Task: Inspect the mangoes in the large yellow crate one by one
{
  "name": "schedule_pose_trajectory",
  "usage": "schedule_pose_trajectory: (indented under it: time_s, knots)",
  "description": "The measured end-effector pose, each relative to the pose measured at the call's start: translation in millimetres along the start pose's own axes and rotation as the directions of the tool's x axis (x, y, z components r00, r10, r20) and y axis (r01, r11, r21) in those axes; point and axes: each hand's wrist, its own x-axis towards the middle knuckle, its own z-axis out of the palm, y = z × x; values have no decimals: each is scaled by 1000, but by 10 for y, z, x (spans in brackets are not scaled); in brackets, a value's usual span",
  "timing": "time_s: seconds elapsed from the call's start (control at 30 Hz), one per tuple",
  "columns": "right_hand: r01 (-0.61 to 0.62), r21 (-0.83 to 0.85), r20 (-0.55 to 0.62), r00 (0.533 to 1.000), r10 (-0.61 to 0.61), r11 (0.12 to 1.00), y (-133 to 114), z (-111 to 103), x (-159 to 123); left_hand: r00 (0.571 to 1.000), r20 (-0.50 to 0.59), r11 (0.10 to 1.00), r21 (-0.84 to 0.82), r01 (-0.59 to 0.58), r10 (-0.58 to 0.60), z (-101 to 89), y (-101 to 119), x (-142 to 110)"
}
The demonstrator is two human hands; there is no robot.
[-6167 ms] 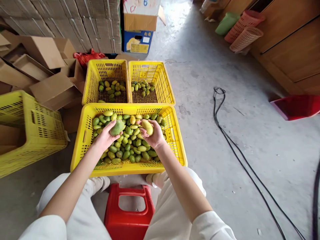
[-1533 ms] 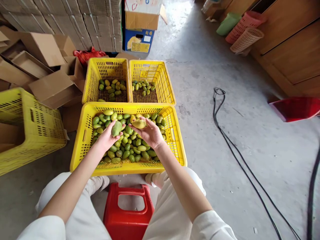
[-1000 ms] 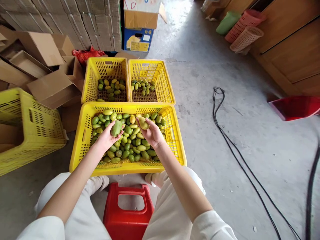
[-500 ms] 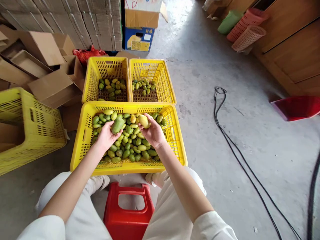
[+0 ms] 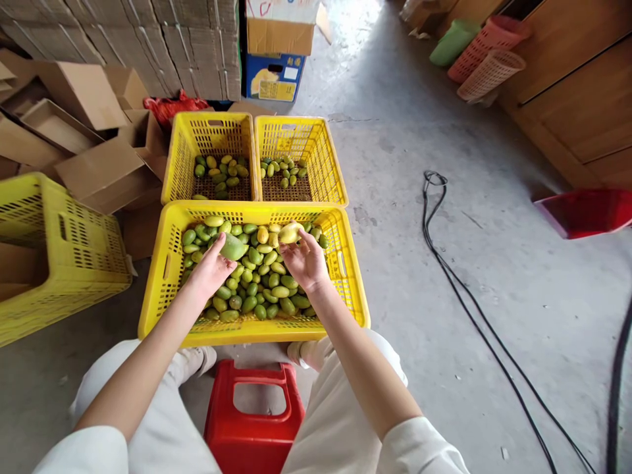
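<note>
My left hand is closed around a green mango, thumb on its upper side. In my right hand a yellowish mango is pinched between thumb and fingers. Both fruits are held above a large yellow crate standing in front of my feet. Many small green and yellow-green mangoes fill its bottom; my hands hide some of them. Behind it, two smaller yellow crates, the left one and the right one, each hold several mangoes.
A red plastic stool is between my legs. Left are another yellow crate and a heap of cardboard boxes. A blue carton stands at the back. A black cable lies on the floor at right, near a red object.
The yellowish mango has turned in my right hand and shifted slightly up and right. My left hand has rolled the green mango, its thumb now higher on the fruit. The crates have stayed put.
</note>
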Motion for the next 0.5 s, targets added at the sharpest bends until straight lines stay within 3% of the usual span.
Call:
schedule_pose_trajectory:
  time_s: [0.2,0.5]
  knots:
    - [-87,28,22,996,86,996,-70,57,-105,998,-59,1000,24,19,-18,28,35,-40]
    - [-93,-50,66,993,96,994,-47,137,-136,992,-63,993,47,109,-106,123,54,-110]
